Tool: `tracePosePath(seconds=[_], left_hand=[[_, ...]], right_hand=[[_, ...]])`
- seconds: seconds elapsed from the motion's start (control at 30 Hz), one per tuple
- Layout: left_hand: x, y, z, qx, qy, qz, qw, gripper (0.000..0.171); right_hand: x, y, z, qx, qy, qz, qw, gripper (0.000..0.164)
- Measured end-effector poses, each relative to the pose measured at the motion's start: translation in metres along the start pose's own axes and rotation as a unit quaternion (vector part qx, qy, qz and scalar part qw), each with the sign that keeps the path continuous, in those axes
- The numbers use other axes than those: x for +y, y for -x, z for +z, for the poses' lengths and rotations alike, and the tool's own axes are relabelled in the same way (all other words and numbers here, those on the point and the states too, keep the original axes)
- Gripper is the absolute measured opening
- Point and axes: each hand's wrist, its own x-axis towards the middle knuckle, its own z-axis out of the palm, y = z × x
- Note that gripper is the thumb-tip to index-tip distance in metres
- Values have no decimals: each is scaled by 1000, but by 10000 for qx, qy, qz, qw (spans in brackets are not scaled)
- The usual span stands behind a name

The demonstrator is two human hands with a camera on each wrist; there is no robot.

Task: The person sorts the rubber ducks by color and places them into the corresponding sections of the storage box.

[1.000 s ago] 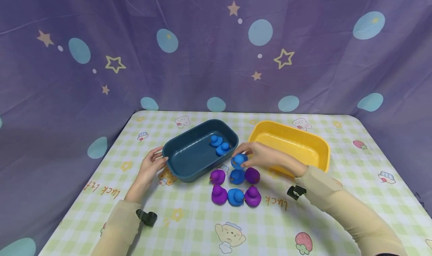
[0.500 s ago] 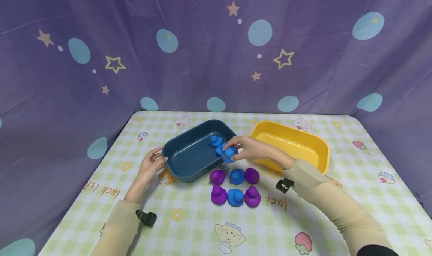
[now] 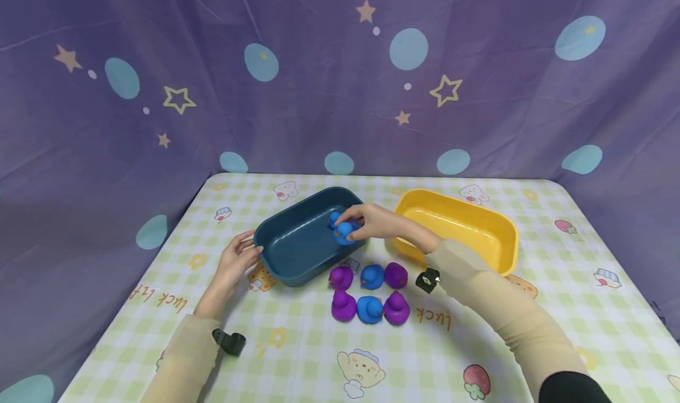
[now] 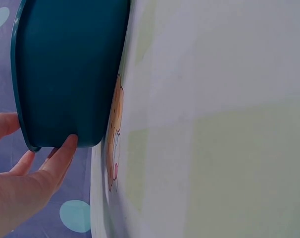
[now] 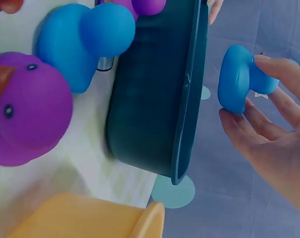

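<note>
My right hand [image 3: 374,221] pinches a blue rubber duck [image 3: 344,232] over the right end of the dark teal tub [image 3: 297,252]. In the right wrist view the duck [image 5: 234,82] sits between thumb and fingertips, above the tub's rim [image 5: 185,99]. Inside the tub another blue duck [image 3: 333,218] shows, partly covered by my fingers. My left hand [image 3: 235,261] holds the tub's left end. The left wrist view has the left hand [image 4: 33,181] with its fingers around the corner, against the outer wall.
In front of the tub, purple ducks [image 3: 396,308] and blue ducks [image 3: 370,310] stand in two short rows on the checked tablecloth [image 3: 297,361]. A yellow tub [image 3: 467,232] stands at the right, beneath my right forearm in the head view. A purple curtain [image 3: 319,84] hangs behind the table.
My right hand has carried the blue duck leftward from the back of the duck group to over the teal tub. My left hand has stayed at the tub's end.
</note>
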Motion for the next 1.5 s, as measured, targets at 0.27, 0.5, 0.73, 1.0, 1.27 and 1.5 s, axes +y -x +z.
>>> tracePosePath(seconds=[0.27,0.5,0.73,1.0,1.27,1.5], left_hand=[[-1,-2,-1,6,34,-12,10000,62],[4,1,0,-44,107,-3,9999,61],[15,8,2,-61,-17,-62,10000,64],[43,23,9,-128,-168,-115,9997,58],[33,21,7,-183,-112,-81,9997,62],[27,17,4,-268,-52,46,9996,60]], right_hand=[[6,-18,1,-68,-102,-7,9999,35],[12,-31,3,-56,-192,92,9998,35],[16,-42,7,-94,-335,216,9992,35],[19,-52,12,-227,-241,524,9981,34],[27,-62,19,-311,-133,496,9982,35],[29,-68,23,-351,-95,557,9978,35]])
